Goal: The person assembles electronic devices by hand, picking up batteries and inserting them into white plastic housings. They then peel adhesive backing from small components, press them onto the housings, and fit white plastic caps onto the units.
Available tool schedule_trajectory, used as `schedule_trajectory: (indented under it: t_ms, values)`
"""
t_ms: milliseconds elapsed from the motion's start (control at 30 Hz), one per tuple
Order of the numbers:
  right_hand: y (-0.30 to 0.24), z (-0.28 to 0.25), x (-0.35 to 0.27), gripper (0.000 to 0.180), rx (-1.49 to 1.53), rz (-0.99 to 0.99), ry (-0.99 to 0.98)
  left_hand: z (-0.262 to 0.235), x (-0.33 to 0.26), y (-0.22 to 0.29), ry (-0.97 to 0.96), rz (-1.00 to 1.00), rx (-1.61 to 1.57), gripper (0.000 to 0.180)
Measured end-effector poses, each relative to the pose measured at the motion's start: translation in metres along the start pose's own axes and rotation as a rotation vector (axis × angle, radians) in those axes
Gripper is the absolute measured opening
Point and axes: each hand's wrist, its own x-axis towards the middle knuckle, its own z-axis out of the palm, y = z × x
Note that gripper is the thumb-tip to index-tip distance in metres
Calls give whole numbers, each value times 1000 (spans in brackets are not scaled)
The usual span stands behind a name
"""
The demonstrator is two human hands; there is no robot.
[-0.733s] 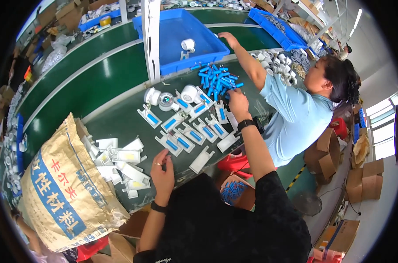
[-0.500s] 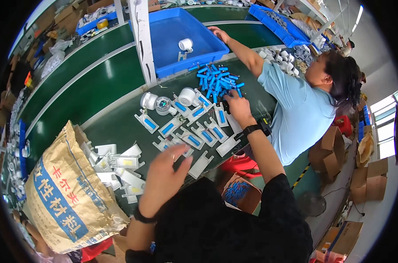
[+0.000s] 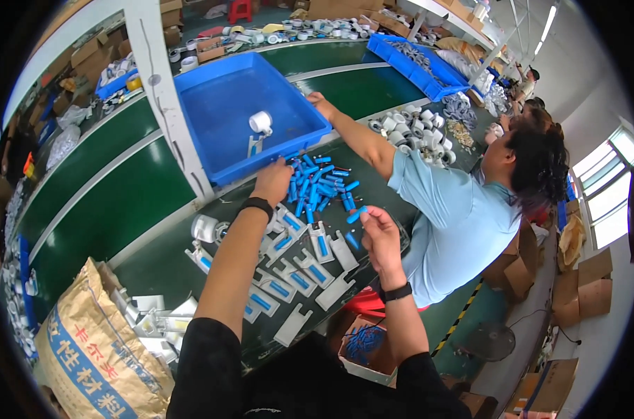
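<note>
Sorting small blue cylindrical cells (image 3: pixel 315 183) on a green workbench (image 3: pixel 121 209).
Left hand (image 3: pixel 273 183) reaching into the pile, grip unclear; right hand (image 3: pixel 378 236) pinching one blue cell (image 3: pixel 356 214) above white plastic holders (image 3: pixel 289 269).

Two blue plastic trays are sitting on the green bench, a near tray (image 3: pixel 226 119) and a far tray (image 3: pixel 428 66), and one printed woven sack (image 3: pixel 97 349) is leaning at its end. Roughly nine white holders (image 3: pixel 296 269) are lying in rows, several carrying a blue cell. Some twenty loose blue cylindrical cells (image 3: pixel 317 185) are lying heaped, too tangled for an exact count.
</note>
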Motion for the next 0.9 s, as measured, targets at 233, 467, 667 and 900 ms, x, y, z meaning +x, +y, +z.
schedule_trajectory:
  t_ms: [233, 467, 667, 900]
  values:
    - [-32, 4, 20, 24, 189, 103, -7, -25, 8, -5, -6, -188, 67, 21]
    - [-46, 31, 56, 10, 172, 26, -33, -119, -22, 53, 93, -388, -423, 31]
    - [-81, 93, 25, 18, 340, 99, -217, -139, -62, 112, 13, -83, -1158, 40]
    - [-78, 116, -35, 8, 305, 134, -294, -165, -105, 121, 200, -199, -1512, 39]
